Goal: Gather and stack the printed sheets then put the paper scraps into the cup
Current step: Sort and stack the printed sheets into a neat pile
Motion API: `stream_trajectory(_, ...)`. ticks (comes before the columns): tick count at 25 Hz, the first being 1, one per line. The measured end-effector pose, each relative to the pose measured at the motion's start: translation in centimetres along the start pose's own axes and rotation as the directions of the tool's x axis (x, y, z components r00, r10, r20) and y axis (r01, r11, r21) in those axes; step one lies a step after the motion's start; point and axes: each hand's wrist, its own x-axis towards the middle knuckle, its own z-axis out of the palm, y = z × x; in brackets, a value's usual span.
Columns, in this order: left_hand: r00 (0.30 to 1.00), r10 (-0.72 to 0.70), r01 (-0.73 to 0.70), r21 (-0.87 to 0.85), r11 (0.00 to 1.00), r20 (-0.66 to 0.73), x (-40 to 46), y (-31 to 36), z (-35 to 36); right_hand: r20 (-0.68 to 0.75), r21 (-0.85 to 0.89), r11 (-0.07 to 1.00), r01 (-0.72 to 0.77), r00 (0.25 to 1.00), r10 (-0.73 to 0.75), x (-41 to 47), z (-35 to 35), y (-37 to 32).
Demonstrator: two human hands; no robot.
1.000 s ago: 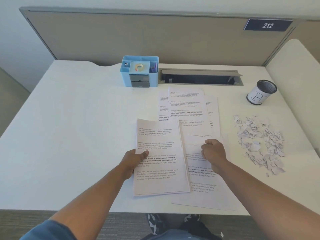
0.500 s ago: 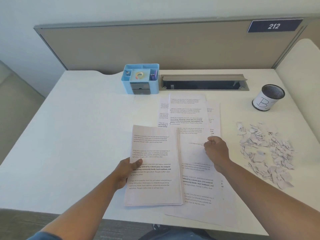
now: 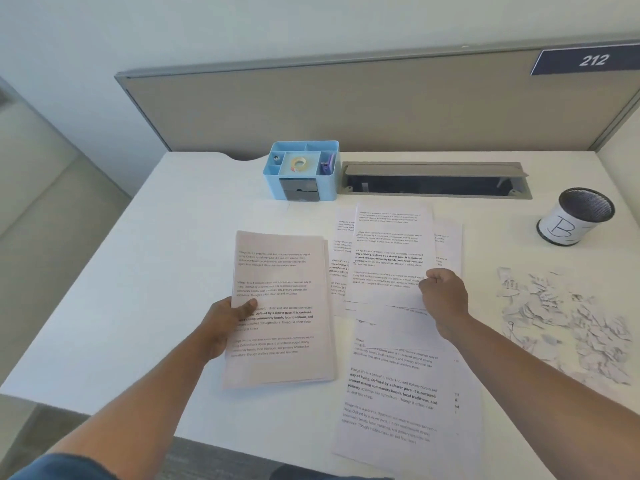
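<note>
Head view: the left hand (image 3: 225, 323) holds its grip clamped on the gathered stack (image 3: 280, 310), thumb on top, lifted a little farther than a moment ago. The right hand (image 3: 443, 296) has slid up the loose sheets (image 3: 391, 258), fingers pinched on the top one, apparently the next to gather. Paper scraps (image 3: 568, 317) lie right; the cup (image 3: 576, 216) stands far right on the tabletop (image 3: 156, 271).

A single head-worn camera looks forward and steeply down from above the near edge of the white counter (image 3: 145, 271), close enough that both forearms enter from the bottom corners. Its wide lens bends the grey partition (image 3: 346, 105) along the far edge. The view faces that partition, taking in the whole counter width and some floor at left.
</note>
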Motion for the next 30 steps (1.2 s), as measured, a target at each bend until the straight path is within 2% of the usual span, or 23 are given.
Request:
stream_trajectory(4,1.0,0.026,-0.025,0.068,0.997,-0.017,2.9,2.0,-1.5,-0.107,-0.064,0.998,-0.028,0.994,0.021,0.9,1.0,-0.5)
stream_trajectory(6,0.999,0.029,-0.028,0.102,0.994,-0.016,4.6,2.7,-2.0,-0.168,-0.163,0.983,-0.09,0.984,0.062,1.2,1.3,-1.0)
stream_trajectory(11,1.0,0.014,-0.013,0.13,0.991,0.0,8.6,3.4,-3.0,-0.18,-0.551,0.814,-0.182,0.979,0.097,2.1,1.8,-2.1)
stream_trajectory(14,0.999,-0.018,0.014,0.116,0.993,0.036,10.2,3.3,-3.2,-0.164,-0.647,0.737,-0.195,0.98,0.115,2.5,1.9,-2.2)
stream_trajectory(18,0.99,-0.075,0.07,0.04,0.997,0.119,10.5,2.9,-3.1,-0.122,-0.582,0.8,-0.144,0.988,0.09,2.9,1.4,-2.4)
stream_trajectory(22,0.97,-0.125,0.135,-0.034,0.99,0.207,9.8,2.8,-3.1,-0.123,-0.393,0.911,-0.129,0.989,0.087,2.3,1.3,-2.0)
stream_trajectory(25,0.957,-0.146,0.16,-0.04,0.986,0.25,9.6,2.5,-3.2,-0.162,-0.29,0.95,-0.119,0.984,0.074,1.8,1.3,-1.9)
stream_trajectory(30,0.967,-0.14,0.152,-0.038,0.988,0.215,9.3,1.8,-2.5,-0.198,-0.06,0.997,-0.057,0.979,0.044,0.5,1.0,-2.7)
